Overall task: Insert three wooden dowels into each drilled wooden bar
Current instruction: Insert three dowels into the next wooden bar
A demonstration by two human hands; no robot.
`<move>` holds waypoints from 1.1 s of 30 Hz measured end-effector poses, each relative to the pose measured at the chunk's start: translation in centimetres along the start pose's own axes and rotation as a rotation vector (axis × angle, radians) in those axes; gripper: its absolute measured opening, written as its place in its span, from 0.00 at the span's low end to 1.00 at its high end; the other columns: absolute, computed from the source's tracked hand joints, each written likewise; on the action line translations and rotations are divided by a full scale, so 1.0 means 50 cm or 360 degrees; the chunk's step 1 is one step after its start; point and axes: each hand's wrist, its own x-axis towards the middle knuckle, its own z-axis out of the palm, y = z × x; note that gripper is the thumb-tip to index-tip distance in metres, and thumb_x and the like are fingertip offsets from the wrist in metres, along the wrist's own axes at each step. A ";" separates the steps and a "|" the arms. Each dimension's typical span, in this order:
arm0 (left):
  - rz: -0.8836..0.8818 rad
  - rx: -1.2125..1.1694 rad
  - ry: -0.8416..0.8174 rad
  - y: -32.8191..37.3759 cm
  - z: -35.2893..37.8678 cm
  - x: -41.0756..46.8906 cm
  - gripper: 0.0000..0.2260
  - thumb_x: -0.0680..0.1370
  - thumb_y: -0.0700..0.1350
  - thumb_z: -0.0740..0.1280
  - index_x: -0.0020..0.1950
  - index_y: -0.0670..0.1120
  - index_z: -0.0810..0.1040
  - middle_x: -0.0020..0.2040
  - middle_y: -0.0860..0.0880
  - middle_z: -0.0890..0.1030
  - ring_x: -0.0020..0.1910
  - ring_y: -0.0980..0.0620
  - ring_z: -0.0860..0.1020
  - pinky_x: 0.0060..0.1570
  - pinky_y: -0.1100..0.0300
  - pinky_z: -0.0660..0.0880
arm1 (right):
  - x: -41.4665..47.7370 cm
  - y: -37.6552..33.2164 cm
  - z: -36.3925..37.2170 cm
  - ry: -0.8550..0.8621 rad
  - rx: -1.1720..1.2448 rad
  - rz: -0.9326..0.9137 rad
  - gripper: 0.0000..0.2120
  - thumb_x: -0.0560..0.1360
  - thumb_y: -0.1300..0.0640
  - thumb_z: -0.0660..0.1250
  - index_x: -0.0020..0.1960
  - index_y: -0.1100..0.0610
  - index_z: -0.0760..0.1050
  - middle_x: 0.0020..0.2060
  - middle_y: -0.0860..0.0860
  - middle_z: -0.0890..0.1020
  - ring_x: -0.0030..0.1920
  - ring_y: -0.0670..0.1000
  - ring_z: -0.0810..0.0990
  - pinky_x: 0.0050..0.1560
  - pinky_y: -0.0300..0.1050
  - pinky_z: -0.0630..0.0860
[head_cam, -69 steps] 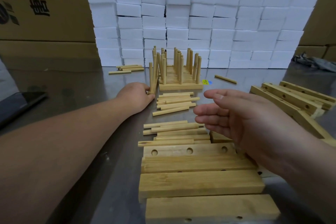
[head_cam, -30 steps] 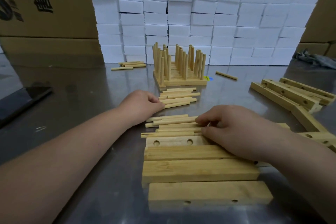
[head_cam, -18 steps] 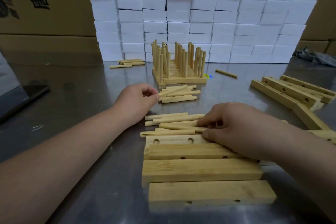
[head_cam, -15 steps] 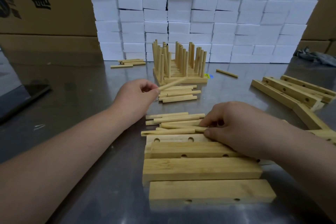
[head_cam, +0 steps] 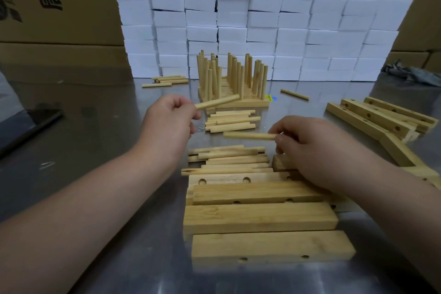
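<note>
Dowels rise off a steel table (head_cam: pixel 107 150) in both hands at once. At left, the left hand (head_cam: pixel 169 122), which half a second ago held its dowel (head_cam: pixel 217 103) just over the farther loose pile (head_cam: pixel 230 123), now carries it higher, the stick crossing the foot of the finished bars (head_cam: pixel 232 79), whose pegs stand upright. Thumb and curled fingers pinch the dowel's near end. The wrist is raised clear of the table, and the stick points right and slightly up. At centre, the nearer pile of dowels (head_cam: pixel 229 159) lies against a drilled bar (head_cam: pixel 224 178) with its holes facing up, the farthest in a row of bars laid side by side. The right hand (head_cam: pixel 310 148), resting on that pile a moment earlier, has lifted a second dowel (head_cam: pixel 249 136) clear of it. Its fingertips clamp the stick's right end, holding it level and pointing left, between the two piles. Farther right, more drilled bars (head_cam: pixel 377 117) lie stacked askew.
</note>
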 end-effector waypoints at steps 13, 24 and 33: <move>0.0166 0.0137 -0.0037 -0.015 -0.005 -0.013 0.09 0.74 0.37 0.59 0.36 0.47 0.70 0.32 0.52 0.74 0.31 0.52 0.69 0.32 0.59 0.67 | -0.033 -0.045 -0.022 -0.0627 -0.0119 -0.0482 0.21 0.61 0.33 0.56 0.48 0.37 0.76 0.46 0.34 0.75 0.49 0.35 0.73 0.54 0.37 0.73; 0.0328 0.0125 0.0048 -0.035 -0.004 -0.005 0.13 0.74 0.37 0.61 0.36 0.54 0.71 0.32 0.53 0.72 0.29 0.56 0.68 0.26 0.65 0.67 | -0.032 -0.043 -0.019 -0.0606 -0.0134 -0.0611 0.15 0.63 0.34 0.62 0.50 0.25 0.68 0.47 0.27 0.71 0.48 0.28 0.68 0.40 0.24 0.68; 0.0437 0.0039 0.0071 -0.028 -0.006 -0.011 0.14 0.79 0.40 0.59 0.48 0.60 0.77 0.37 0.58 0.74 0.32 0.64 0.70 0.33 0.72 0.68 | -0.032 -0.045 -0.006 -0.0247 -0.0202 -0.0513 0.21 0.74 0.42 0.51 0.65 0.41 0.69 0.56 0.37 0.73 0.48 0.37 0.67 0.48 0.36 0.66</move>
